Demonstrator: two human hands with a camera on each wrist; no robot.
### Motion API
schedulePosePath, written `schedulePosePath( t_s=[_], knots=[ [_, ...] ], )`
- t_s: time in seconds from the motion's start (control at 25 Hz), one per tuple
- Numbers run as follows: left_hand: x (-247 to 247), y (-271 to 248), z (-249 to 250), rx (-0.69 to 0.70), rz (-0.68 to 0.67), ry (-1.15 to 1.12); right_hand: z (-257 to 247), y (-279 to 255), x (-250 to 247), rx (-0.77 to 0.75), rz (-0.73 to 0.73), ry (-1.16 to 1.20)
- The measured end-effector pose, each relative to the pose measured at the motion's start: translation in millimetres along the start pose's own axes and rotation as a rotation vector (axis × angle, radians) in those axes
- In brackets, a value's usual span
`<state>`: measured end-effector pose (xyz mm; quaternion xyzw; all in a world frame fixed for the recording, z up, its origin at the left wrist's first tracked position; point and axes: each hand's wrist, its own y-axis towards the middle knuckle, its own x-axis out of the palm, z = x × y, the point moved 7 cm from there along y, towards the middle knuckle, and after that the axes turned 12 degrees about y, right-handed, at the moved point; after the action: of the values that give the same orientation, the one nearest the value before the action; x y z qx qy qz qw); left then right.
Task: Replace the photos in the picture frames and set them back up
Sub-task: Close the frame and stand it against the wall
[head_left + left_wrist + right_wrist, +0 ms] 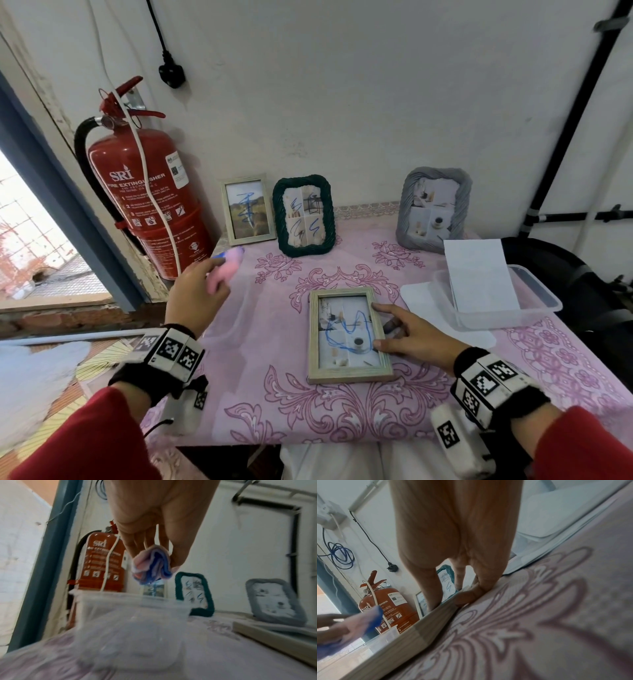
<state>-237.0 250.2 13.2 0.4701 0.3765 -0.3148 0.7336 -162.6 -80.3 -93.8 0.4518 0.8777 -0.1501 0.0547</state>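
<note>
A light wooden frame (346,335) lies flat, face up, mid-table, its photo scrawled with blue lines. My right hand (407,337) rests on the frame's right rim with thumb and forefinger spread along it; the right wrist view shows the thumb (433,595) pressing on the rim of the frame (419,632). My left hand (198,291) is raised at the left and pinches a folded pink and blue cloth (226,270) (152,566). At the back stand a small light frame (248,209), a green braided frame (303,216) and a grey frame (433,209).
A clear plastic box (541,301) holding white sheets (479,274) sits at the right. Another clear tub (133,608) stands under my left hand. A red fire extinguisher (147,198) hangs by the table's left corner. The table's front edge is near my wrists.
</note>
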Motion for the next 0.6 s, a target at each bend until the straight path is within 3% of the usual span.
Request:
schedulePosePath(
  t_s=[0.08,0.24,0.44,0.6],
  knots=[
    [-2.6,0.2,28.8,0.06,0.013,-0.104,0.6,0.1,0.1,0.018,-0.004,0.03],
    [30.6,-18.4,92.6,0.115,-0.204,-0.336,3.4,-0.4,-0.3,0.025,0.013,0.054],
    [74.2,-48.0,142.2,0.185,-0.343,-0.311,5.3,0.7,-0.5,0.013,0.022,0.058],
    [105.7,-66.4,160.1,0.29,-0.527,-0.149,6.1,1.8,-0.7,0.004,0.023,0.067]
  ],
)
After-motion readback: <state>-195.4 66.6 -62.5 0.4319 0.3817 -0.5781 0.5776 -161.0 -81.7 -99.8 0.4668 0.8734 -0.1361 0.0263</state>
